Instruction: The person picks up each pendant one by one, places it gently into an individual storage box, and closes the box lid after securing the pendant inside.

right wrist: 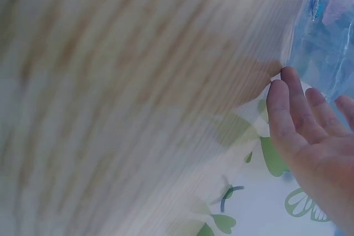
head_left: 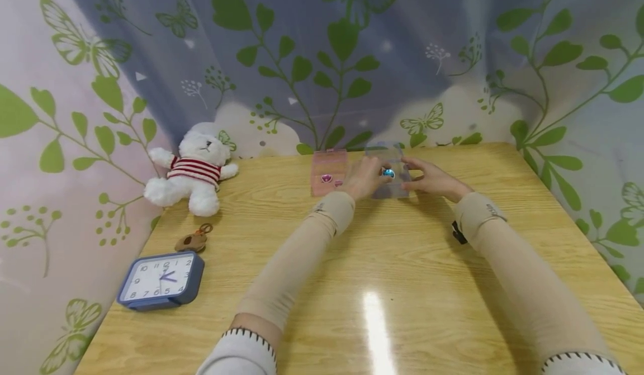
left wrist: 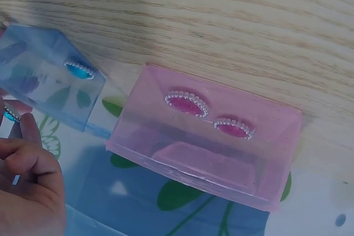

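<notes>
A clear blue plastic box [head_left: 397, 191] lies at the table's far side, right of a clear pink plastic box [head_left: 318, 188]. The left hand [head_left: 363, 177] reaches over the blue box; in the left wrist view its fingers [left wrist: 33, 161] pinch a small blue gem with a beaded rim [left wrist: 11, 115]. A second blue gem [left wrist: 80, 71] sits in the blue box. Two pink gems rimmed in sparkling beads, a larger one [left wrist: 187, 103] and a smaller one [left wrist: 233, 129], are in the pink box. At the blue box's right edge, the right hand [head_left: 431, 178] touches it with fairly straight fingers.
A white plush bear [head_left: 193, 168] in a striped sweater sits at the far left. Before it lie a brown key fob [head_left: 192, 242] and a blue square clock [head_left: 161, 280]. A leaf-patterned curtain [head_left: 302, 45] hangs behind the wooden table [head_left: 302, 330].
</notes>
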The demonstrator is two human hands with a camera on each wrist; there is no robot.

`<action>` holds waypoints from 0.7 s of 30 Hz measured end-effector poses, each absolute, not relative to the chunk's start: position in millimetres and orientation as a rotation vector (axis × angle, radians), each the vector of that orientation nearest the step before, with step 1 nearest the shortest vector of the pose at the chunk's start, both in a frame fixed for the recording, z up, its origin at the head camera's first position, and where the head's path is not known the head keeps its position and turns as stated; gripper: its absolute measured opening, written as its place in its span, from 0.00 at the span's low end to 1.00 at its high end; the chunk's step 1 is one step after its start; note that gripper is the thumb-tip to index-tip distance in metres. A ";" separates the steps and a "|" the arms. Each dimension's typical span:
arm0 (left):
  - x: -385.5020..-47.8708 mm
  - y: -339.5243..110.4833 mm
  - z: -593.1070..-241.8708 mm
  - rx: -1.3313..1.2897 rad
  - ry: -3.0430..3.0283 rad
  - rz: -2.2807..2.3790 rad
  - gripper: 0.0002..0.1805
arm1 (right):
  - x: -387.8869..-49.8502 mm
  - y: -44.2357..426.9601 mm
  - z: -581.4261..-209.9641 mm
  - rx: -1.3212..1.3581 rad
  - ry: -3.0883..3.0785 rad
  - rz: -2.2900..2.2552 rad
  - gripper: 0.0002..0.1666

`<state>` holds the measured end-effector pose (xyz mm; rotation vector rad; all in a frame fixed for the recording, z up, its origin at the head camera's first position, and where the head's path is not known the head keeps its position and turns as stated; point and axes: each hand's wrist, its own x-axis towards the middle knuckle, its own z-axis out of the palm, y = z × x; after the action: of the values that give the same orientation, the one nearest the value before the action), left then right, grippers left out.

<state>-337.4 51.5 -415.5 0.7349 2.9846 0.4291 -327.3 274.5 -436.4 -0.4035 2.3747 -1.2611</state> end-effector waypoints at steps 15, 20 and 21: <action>-350.1 60.2 -422.6 0.640 2.928 0.479 0.17 | -327.9 274.0 -443.1 -0.431 2.426 -1.256 0.52; -353.6 65.0 -421.9 0.616 2.934 0.488 0.19 | -329.3 274.6 -442.2 -0.429 2.430 -1.257 0.52; -354.3 66.0 -421.3 0.611 2.937 0.490 0.19 | -329.3 274.7 -441.5 -0.424 2.430 -1.258 0.51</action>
<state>-354.3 66.0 -421.3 0.6105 2.9372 0.4904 -329.3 274.7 -441.5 -0.4235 2.4300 -1.2584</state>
